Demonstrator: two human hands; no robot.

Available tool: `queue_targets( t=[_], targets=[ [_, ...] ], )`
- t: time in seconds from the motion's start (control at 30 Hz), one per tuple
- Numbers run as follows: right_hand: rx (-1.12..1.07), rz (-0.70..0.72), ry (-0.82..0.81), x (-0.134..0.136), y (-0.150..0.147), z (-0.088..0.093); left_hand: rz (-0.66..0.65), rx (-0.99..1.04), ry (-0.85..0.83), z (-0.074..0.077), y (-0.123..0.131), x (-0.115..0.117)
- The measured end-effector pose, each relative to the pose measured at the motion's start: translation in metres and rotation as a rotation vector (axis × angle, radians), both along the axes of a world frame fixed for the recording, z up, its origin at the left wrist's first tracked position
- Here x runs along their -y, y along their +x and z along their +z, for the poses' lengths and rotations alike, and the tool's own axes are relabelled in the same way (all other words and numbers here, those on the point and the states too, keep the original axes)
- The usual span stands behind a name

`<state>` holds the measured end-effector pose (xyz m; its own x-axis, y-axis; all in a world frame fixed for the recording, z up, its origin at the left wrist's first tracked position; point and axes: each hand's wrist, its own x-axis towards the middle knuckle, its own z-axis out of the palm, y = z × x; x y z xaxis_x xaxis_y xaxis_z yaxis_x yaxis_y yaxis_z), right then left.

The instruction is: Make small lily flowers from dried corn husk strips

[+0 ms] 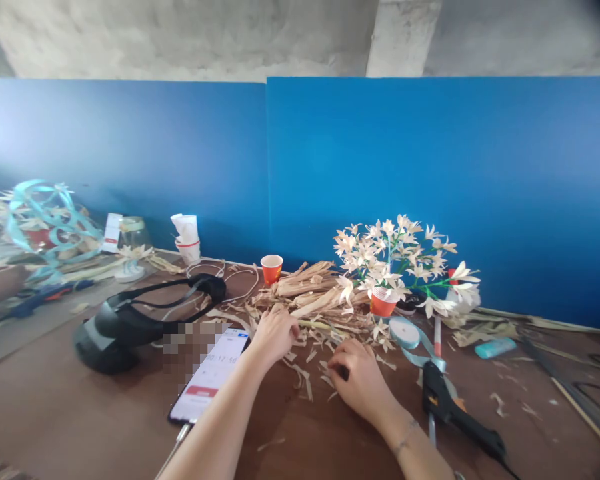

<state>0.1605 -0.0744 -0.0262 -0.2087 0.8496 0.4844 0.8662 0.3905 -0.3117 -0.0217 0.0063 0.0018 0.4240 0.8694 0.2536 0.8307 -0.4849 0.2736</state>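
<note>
My left hand (276, 331) rests at the near edge of a pile of dried husks (313, 283), its fingers bent down toward the strips. Whether a strip lies in its fingertips is hidden. To the right, my right hand (357, 377) is held low over the table with its fingers curled in toward the thumb. What it may hold does not show. Husk scraps (303, 380) lie between both hands. Beyond the right hand, pale husk flowers (390, 250) on green stems stand in an orange paper cup (383, 303). A roll of light blue ribbon (405, 332) lies near that cup.
A black glue gun (460, 413) lies at right, near a turquoise packet (495, 348). At left are a phone (213, 373) on a cable and a black headset (130, 327). Another orange cup (271, 270) stands behind. A co-worker's arm (3, 283) shows far left.
</note>
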Motion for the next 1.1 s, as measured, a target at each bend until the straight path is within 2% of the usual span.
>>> queue_targets(
  t=[0.27, 0.63, 1.1],
  targets=[
    [-0.033, -0.020, -0.006, 0.000, 0.001, 0.000, -0.012, -0.051, 0.023, -0.004, -0.006, -0.002],
    [-0.047, -0.042, -0.001, -0.001, 0.003, -0.003, 0.022, 0.188, 0.119, 0.011, -0.003, -0.002],
    [-0.054, -0.063, -0.008, 0.000, 0.003, -0.003, 0.123, 0.249, 0.196, 0.008, -0.006, -0.005]
  ],
)
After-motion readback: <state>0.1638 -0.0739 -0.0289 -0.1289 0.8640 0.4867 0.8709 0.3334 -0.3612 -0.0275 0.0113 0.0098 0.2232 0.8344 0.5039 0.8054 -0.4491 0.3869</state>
